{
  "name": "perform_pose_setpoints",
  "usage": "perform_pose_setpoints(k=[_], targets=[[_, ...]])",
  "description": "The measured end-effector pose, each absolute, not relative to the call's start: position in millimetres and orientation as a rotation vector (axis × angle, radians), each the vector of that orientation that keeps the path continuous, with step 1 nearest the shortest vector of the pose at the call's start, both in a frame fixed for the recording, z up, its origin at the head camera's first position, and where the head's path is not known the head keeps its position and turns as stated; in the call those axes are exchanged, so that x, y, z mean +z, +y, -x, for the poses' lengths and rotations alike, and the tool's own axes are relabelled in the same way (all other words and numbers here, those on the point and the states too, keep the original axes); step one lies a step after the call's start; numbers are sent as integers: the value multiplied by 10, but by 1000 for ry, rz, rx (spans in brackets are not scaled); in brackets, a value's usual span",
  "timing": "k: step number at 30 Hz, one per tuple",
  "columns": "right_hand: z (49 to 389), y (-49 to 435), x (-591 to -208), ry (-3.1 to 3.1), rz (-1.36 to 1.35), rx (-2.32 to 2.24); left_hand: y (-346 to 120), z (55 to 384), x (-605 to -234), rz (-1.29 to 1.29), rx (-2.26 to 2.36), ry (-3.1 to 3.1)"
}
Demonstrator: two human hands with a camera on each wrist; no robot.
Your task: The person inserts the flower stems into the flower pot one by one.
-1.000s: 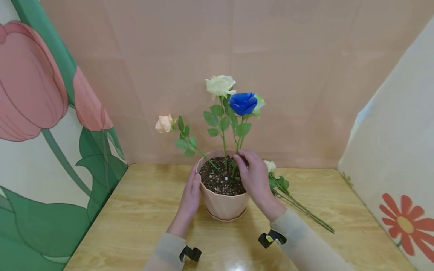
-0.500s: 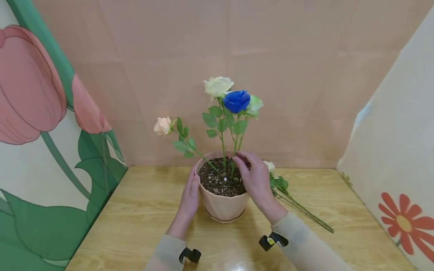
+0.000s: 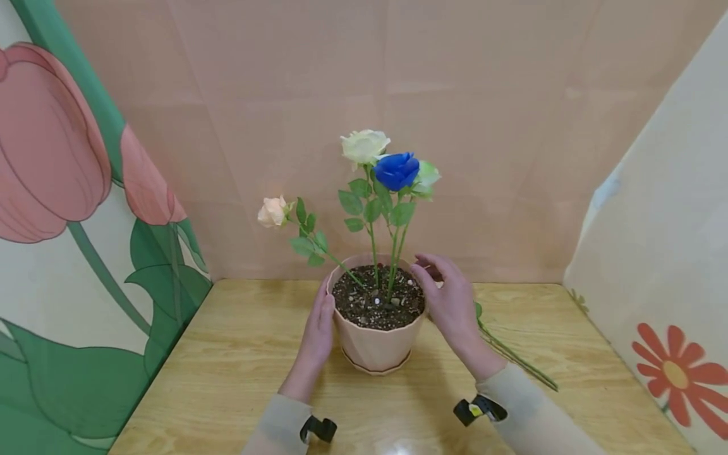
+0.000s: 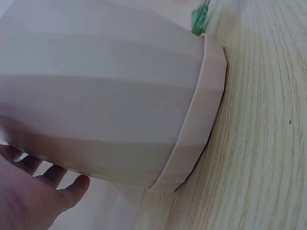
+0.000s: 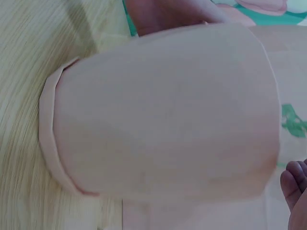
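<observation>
A pale pink flowerpot (image 3: 378, 349) filled with dark soil (image 3: 364, 309) stands on a saucer (image 3: 376, 370). My left hand (image 3: 318, 332) rests against its left side, and in the left wrist view the fingers lie along the pot wall. Beside the right rim is my right hand (image 3: 452, 303), its fingers loosely bent and nothing seen between them. Upright in the soil are a blue rose (image 3: 397, 171), a cream rose (image 3: 365, 146) and a greenish-white rose (image 3: 428, 177). A peach rose (image 3: 273, 211) leans out to the left.
Loose rose stems (image 3: 520, 362) lie on the wooden table (image 3: 227, 366) at right, their heads hidden behind my right hand. A pink backdrop (image 3: 500, 158) rises behind the pot. Panels printed with flowers flank both sides.
My right hand has let go of the blue rose's stem and moved right, to the pot's rim. The blue rose shifted slightly left earlier. My left hand stays against the pot.
</observation>
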State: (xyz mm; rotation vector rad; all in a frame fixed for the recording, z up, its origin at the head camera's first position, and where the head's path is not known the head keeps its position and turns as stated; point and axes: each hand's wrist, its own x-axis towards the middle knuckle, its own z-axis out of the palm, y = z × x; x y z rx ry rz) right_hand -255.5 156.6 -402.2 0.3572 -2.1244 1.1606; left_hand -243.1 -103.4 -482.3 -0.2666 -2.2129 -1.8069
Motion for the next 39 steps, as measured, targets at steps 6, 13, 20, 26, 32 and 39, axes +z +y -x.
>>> perform_pose_setpoints(k=[6,13,20,26,32,39], targets=[[2550,1916,-4105,-2126,-300,1134,-1041,2439,-4848,278,-1813,-2208],[2543,2353,-4228,-2194,-261,1039,-1055,2474,-4887,308,-1784,-2207],[2540,2765,-4421,-2361,-231,948,-1062,2468,-4864,304,-1791,-2213],[2567,3018,-4591,-2487,-235,893,-1078,2467,-4845,308,-1793,-2218],[2584,3160,-4753,-2575,-238,846,-1076,2462,-4836,317,-1792,-2214],[2603,3280,-4914,-2695,-234,842,-1066,2456,-4845,306,-1793,-2222]])
